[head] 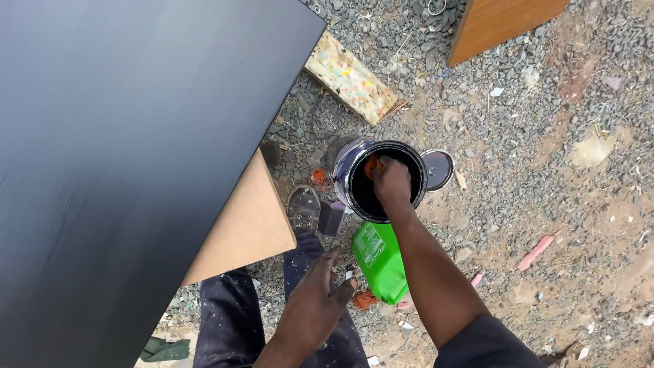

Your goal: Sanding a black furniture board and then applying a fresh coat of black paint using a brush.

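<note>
My right hand (392, 182) reaches down into an open can of black paint (360, 197) on the gravel and grips an orange-handled brush (370, 165), whose head is hidden inside the can. My left hand (315, 304) hangs free above my leg with the fingers loosely apart and holds nothing. A large black-painted board (122, 150) fills the left of the view.
The can's round lid (438, 169) lies just right of the can. A green plastic container (379, 257) lies under my right forearm. An unpainted board (248, 225) sits under the black one. A foam block (350, 78) and a wooden panel (497, 22) lie farther off.
</note>
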